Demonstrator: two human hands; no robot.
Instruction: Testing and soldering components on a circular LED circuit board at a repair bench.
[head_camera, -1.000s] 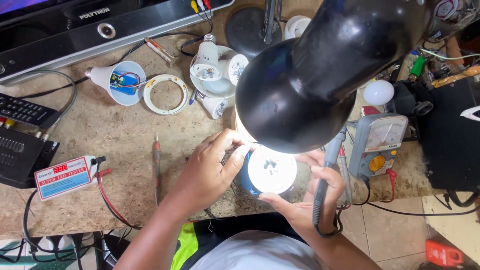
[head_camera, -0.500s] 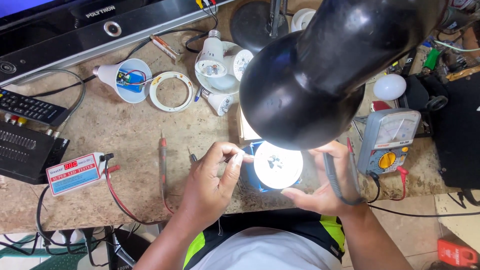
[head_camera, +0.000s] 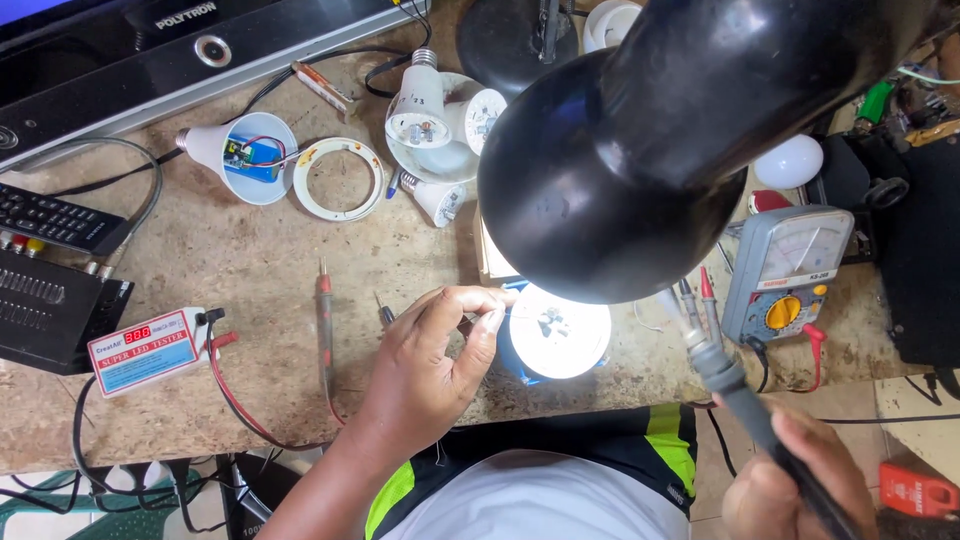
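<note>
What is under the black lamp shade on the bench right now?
Under the black lamp shade lies a lit round white LED board in a blue holder, the left hand pinching at its edge. The shade covers the board's far side and the bench behind it.

Two hands — three probes, one multimeter, one lamp

Left hand pinches its fingers; right hand is fisted.
</note>
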